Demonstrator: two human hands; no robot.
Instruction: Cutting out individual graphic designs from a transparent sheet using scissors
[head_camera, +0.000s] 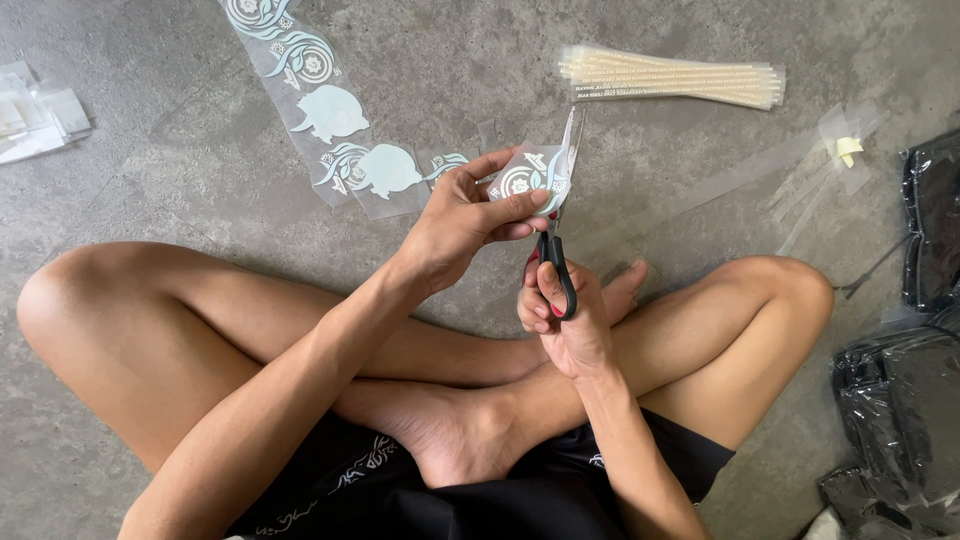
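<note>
A long transparent film strip (330, 120) printed with pale blue ornaments is laid across the grey concrete floor (160, 160), and its near end is pinched between thumb and fingers of the left hand (465, 215). Black-handled scissors (558, 215) are gripped by the right hand (560, 320), fingers closed through the loops, and the blades are set upright against the held end of the film. A bundle of cream sticks in clear wrapping (672, 78) is seen further off, and black plastic bags (905, 400) are piled at the right edge.
</note>
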